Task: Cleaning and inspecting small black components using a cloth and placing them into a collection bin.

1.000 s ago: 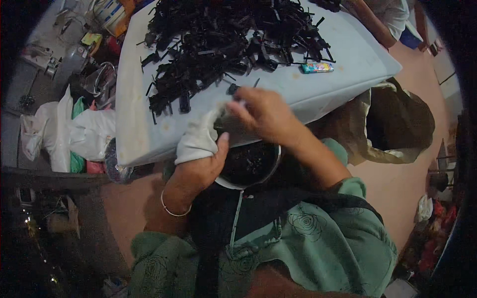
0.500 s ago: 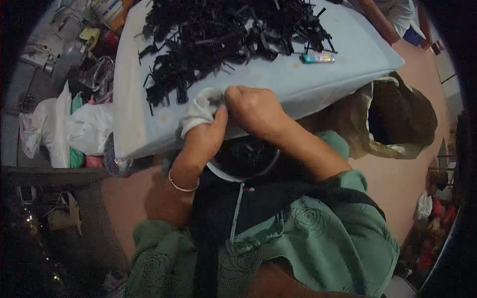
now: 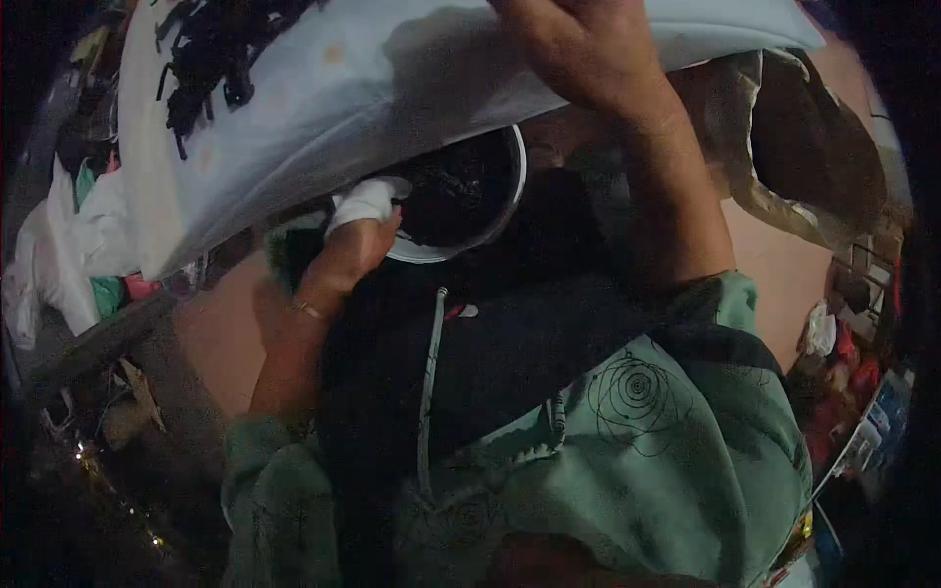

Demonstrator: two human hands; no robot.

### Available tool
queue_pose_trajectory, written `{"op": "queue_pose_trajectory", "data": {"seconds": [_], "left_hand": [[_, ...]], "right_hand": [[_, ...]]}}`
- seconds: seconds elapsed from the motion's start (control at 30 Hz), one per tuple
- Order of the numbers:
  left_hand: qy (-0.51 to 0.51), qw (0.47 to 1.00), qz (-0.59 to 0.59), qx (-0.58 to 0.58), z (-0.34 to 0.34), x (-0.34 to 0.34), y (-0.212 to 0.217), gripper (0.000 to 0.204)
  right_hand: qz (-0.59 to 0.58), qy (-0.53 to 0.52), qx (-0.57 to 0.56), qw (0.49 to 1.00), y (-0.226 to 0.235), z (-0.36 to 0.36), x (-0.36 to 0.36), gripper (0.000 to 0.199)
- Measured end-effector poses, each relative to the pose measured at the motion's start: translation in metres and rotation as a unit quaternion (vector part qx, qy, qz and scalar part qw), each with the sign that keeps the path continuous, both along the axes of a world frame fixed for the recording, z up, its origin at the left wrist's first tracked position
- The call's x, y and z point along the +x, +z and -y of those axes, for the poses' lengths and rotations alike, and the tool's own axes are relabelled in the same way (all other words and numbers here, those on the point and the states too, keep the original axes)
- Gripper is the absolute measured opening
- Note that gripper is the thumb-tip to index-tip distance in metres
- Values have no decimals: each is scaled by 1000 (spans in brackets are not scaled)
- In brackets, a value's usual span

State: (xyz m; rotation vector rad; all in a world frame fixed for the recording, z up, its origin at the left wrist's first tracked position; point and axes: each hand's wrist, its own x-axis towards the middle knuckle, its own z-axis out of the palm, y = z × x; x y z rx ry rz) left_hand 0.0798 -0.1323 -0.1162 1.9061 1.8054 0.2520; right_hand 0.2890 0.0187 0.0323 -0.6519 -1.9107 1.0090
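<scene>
Left hand [image 3: 348, 257], fingers swathed in white cloth [image 3: 365, 203], their closure obscured, now lowered to the left side of a white-rimmed bucket [image 3: 522, 171], dark contents; right hand [image 3: 593, 54], now parted from it, above the pale-covered table [image 3: 294, 108], fingertips beyond frame, grip untellable; two-handed work apparently interrupted; black plastic parts [image 3: 235, 86], upper left, on table.

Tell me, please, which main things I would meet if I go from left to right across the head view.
Going by their middles: white plastic bags, black plastic pieces, left hand, bucket with a white rim, right hand, brown bag.
</scene>
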Motion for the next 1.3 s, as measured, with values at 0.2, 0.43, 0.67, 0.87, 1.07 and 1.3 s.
{"op": "queue_pose_trajectory", "data": {"seconds": [0.2,0.43,0.67,0.87,1.07,1.3], "left_hand": [[-93,993,-21,-67,-18,27,-58,30],[-165,982,33,-83,-43,69,-95,30],[-187,956,-89,-207,-54,71,-101,27],[-77,993,49,77,-9,45,-10,21],[107,982,154,-3,14,22,83,24],[266,879,387,85,32,6,118,33]], "right_hand": [[-74,-18,152,985,0,4,5,15],[-112,-8,176,978,0,-1,2,16],[-154,13,209,966,-1,-3,5,17],[-139,42,141,979,0,3,11,18],[-39,156,176,971,-13,20,-9,16],[83,299,169,935,-1,65,-21,20]]}}
